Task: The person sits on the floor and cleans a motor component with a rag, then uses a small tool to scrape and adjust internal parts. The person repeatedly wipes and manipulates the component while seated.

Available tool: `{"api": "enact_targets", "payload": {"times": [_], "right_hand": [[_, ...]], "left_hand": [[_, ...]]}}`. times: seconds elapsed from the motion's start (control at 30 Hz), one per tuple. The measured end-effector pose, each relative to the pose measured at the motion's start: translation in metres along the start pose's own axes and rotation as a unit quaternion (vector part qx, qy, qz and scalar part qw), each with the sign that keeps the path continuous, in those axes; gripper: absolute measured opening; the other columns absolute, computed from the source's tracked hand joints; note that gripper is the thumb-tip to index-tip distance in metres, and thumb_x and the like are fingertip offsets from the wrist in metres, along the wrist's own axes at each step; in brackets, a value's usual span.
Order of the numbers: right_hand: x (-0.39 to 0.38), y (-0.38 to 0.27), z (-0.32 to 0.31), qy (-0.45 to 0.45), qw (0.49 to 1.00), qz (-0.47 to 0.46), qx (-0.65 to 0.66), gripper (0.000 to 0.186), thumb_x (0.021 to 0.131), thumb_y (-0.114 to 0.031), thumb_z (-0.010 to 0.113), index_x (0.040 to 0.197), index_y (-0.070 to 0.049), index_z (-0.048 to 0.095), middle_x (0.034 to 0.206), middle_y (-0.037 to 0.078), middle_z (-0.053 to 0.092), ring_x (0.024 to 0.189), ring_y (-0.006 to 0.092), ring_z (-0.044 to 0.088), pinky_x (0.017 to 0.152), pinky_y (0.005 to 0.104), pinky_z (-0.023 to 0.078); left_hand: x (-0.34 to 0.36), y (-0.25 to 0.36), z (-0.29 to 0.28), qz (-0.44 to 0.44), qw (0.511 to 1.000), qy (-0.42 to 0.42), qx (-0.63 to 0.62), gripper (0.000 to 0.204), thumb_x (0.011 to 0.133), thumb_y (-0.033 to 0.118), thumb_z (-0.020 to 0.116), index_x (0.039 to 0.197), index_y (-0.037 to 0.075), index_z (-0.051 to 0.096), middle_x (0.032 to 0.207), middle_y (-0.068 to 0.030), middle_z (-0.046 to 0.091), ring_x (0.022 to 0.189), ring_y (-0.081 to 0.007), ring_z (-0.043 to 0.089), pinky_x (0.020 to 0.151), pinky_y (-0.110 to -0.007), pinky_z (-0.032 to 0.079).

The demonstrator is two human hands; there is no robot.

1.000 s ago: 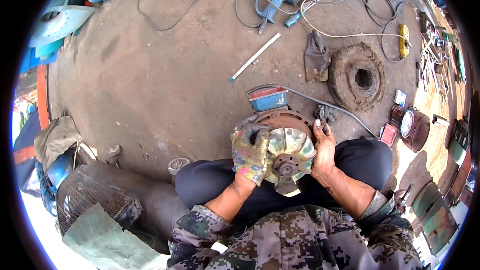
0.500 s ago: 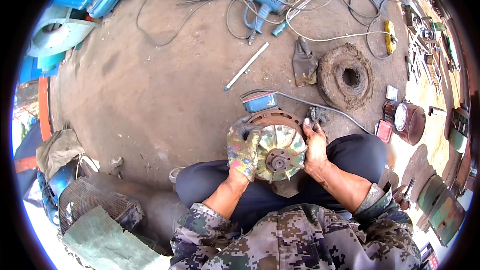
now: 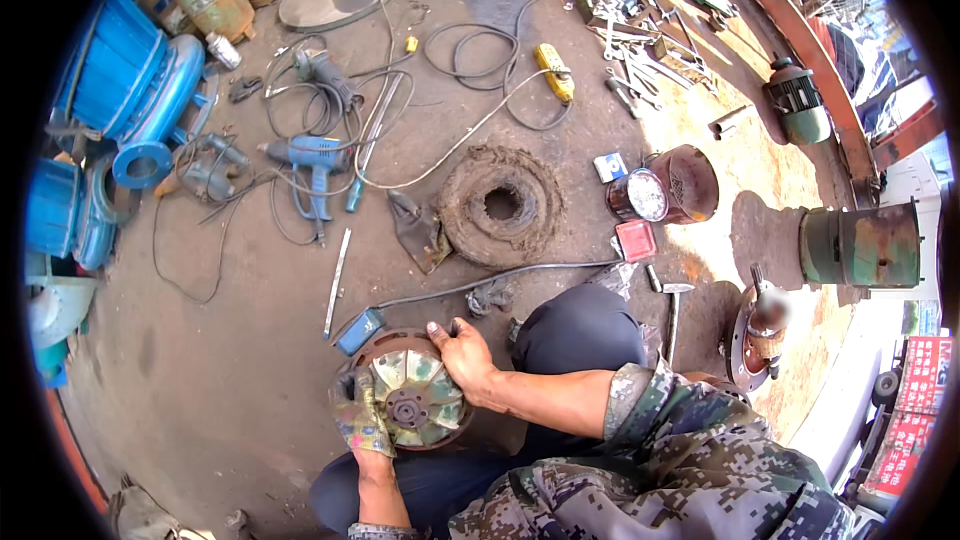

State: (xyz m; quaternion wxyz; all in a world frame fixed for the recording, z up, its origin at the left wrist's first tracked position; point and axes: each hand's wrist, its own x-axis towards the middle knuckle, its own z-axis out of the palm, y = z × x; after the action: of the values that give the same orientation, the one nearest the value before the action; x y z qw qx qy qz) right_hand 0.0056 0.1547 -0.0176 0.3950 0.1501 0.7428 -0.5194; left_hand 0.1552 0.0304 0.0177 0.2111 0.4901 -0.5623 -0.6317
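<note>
A round finned metal part (image 3: 412, 376), with patchy green and cream paint, is held between my two hands over my lap. It has a dark bolted hub (image 3: 407, 408) in its middle and a rusty rim along its far edge. My left hand (image 3: 358, 408), in a dirty patterned work glove, is closed on its left edge. My right hand (image 3: 466, 360), bare, grips the upper right edge with its thumb on the rim. Just beyond the part lies a blue box-shaped thing (image 3: 358, 332) with a grey cable. The part's underside is hidden.
A dirt-caked ring (image 3: 502, 204) lies ahead, beside a dark pouch (image 3: 418, 230). Farther left are a blue heat gun (image 3: 315, 165) and tangled cables. A hammer (image 3: 674, 310), an open can (image 3: 640, 196) and a rusty pot (image 3: 690, 185) are on the right. Blue castings (image 3: 150, 100) stand far left.
My view has swung to the right, so the scene sits farther left and more of the right side shows. Both hands keep their hold on the finned part.
</note>
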Motion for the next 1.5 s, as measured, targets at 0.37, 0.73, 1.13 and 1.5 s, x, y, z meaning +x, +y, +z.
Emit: {"api": "enact_targets", "payload": {"times": [0.37,0.73,1.13,1.5], "right_hand": [[0.003,-0.006,0.004,-0.052,0.989,0.067,0.118,0.069,0.112,-0.034,0.063,0.165,0.002,0.036,0.16,0.024,0.052,0.143,0.0339,0.053,0.118,0.0434,0.045],[0.016,-0.024,-0.018,-0.061,0.957,0.151,0.241,0.046,0.114,-0.03,0.057,0.153,-0.011,0.044,0.138,0.015,0.066,0.121,0.0298,0.066,0.102,0.0542,0.056],[0.03,-0.02,-0.051,-0.055,0.958,0.149,0.237,0.039,0.118,-0.032,0.041,0.127,-0.003,0.066,0.126,0.015,0.073,0.11,0.0309,0.073,0.101,0.0562,0.06],[0.039,-0.009,-0.072,0.072,0.987,0.141,-0.024,0.06,0.109,-0.044,0.041,0.128,0.007,0.068,0.128,0.019,0.073,0.119,0.0306,0.07,0.102,0.0465,0.053]], "left_hand": [[0.021,0.03,0.009,-0.06,0.998,0.004,0.011,0.035,0.105,0.022,0.076,0.129,-0.002,0.07,0.113,-0.0058,0.073,0.101,-0.0139,0.066,0.091,-0.03,0.055],[0.051,0.029,0.044,0.026,0.968,-0.041,0.246,0.036,0.102,0.032,0.074,0.111,-0.003,0.077,0.099,-0.0128,0.078,0.09,-0.0214,0.071,0.084,-0.039,0.055],[0.04,0.053,0.085,0.042,0.953,-0.051,0.296,0.038,0.094,0.036,0.078,0.107,0.0,0.077,0.109,-0.0227,0.077,0.1,-0.0378,0.074,0.091,-0.046,0.056],[0.013,0.02,0.118,0.133,0.91,-0.049,0.389,0.036,0.096,0.037,0.074,0.105,0.002,0.077,0.107,-0.0211,0.077,0.106,-0.041,0.071,0.099,-0.048,0.052]]}}
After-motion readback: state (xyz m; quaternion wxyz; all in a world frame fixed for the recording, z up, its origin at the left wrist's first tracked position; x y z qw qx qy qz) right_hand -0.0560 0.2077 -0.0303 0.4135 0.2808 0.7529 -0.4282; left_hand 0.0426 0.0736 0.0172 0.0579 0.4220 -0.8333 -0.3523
